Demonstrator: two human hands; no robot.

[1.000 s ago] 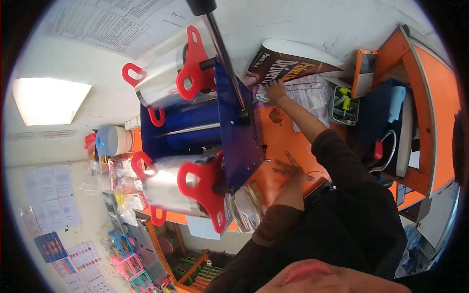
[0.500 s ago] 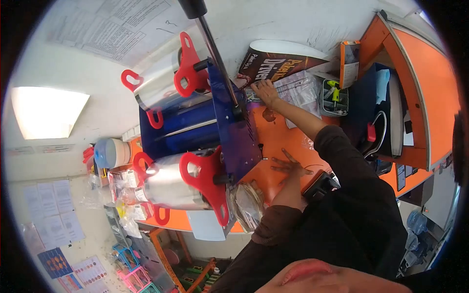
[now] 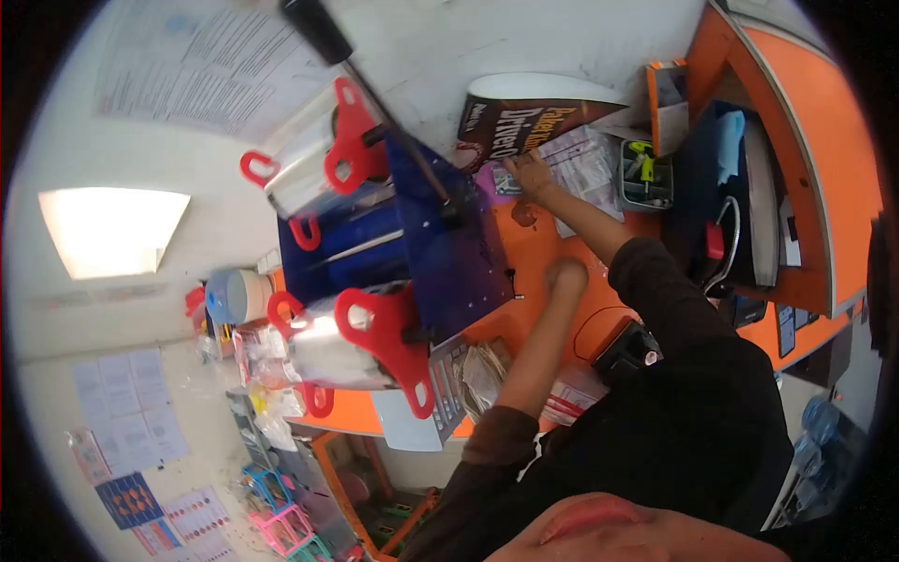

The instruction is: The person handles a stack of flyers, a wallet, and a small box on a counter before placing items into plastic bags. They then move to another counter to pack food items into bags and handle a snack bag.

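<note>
Packet (image 3: pixel 506 181), purple-edged, one o'clock on the worktop (image 3: pixel 536 251), at the fingertips of my right hand (image 3: pixel 534 176); fingers partly extended, can't tell whether they grip. Arm outstretched, likely because it lies deep. Left hand (image 3: pixel 568 275), five o'clock from there, curled closed, nothing visible inside, perhaps bracing. Blue machine (image 3: pixel 456 267) at nine from that fist.

On my head view, the right hand (image 3: pixel 531 174) reaches to a purple packet (image 3: pixel 504 184), upper centre; the left hand (image 3: pixel 567 275) is mid-frame.
</note>
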